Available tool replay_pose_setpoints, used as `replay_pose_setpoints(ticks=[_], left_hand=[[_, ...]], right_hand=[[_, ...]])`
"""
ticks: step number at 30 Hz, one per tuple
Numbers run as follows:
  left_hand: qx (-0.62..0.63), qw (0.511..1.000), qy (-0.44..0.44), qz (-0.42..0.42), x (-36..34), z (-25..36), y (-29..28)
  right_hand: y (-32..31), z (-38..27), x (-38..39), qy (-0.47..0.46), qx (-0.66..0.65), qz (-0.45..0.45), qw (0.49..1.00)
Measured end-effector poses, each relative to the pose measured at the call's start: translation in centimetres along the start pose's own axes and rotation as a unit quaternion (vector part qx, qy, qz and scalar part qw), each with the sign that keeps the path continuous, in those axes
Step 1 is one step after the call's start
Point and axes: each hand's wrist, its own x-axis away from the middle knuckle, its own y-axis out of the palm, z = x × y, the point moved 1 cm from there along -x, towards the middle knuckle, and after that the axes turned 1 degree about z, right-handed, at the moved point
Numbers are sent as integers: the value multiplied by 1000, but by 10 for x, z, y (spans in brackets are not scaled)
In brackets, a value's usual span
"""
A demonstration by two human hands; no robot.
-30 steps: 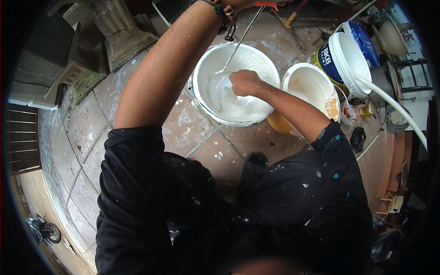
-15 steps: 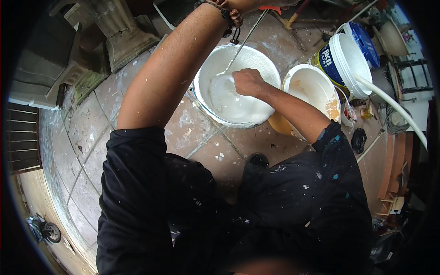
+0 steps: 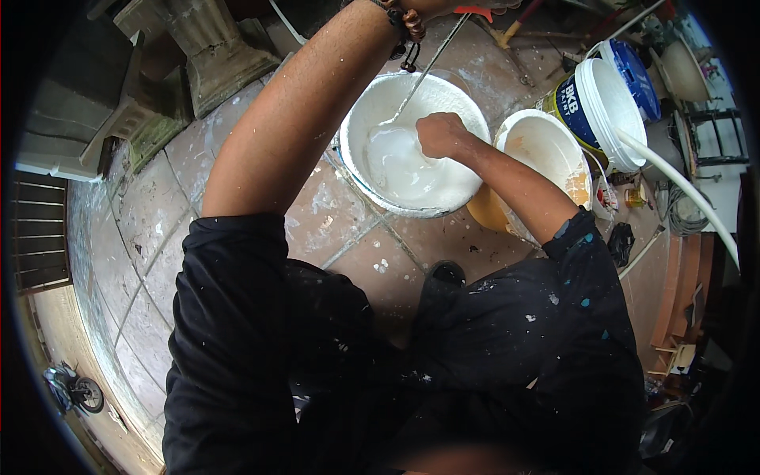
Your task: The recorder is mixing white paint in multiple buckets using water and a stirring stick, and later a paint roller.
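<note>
A large white bucket (image 3: 465, 188) with wet white paint (image 3: 412, 176) in it stands in front of me. My right hand (image 3: 442, 135) is closed over the bucket's right half; what its fingers hold, if anything, is hidden. Beside it, a pale rounded shape (image 3: 389, 143) shows in the paint; I cannot tell what it is. My left arm reaches across to the top edge, where my left hand (image 3: 447, 5) is mostly cut off, at the orange-red handle of a thin metal rod (image 3: 431, 65). The rod slants down into the bucket, its lower end coated white.
Right of the bucket stands a second paint-smeared bucket (image 3: 546, 127), then a blue-labelled paint pail (image 3: 576, 103) and a blue lid (image 3: 636, 79). A white hose (image 3: 701, 198) curves at the right. Stone pedestals (image 3: 207, 63) stand at the left on the paint-spotted tiles (image 3: 340, 214).
My right hand has shifted slightly right and away from me over the bucket, leaving more of the pale shape in view. The left arm and rod have barely moved.
</note>
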Motion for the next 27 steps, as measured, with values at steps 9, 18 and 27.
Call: replay_pose_setpoints(ticks=[9, 18, 27], left_hand=[[-3, 1000, 5, -2, -4, 4, 7], [-10, 1000, -2, -5, -2, -2, 5], [-15, 1000, 7, 16, -1, -3, 5]], right_hand=[[9, -6, -2, -3, -74, 82, 994], [1, -19, 3, 0, -55, 14, 998], [-1, -12, 2, -4, -19, -4, 1000]])
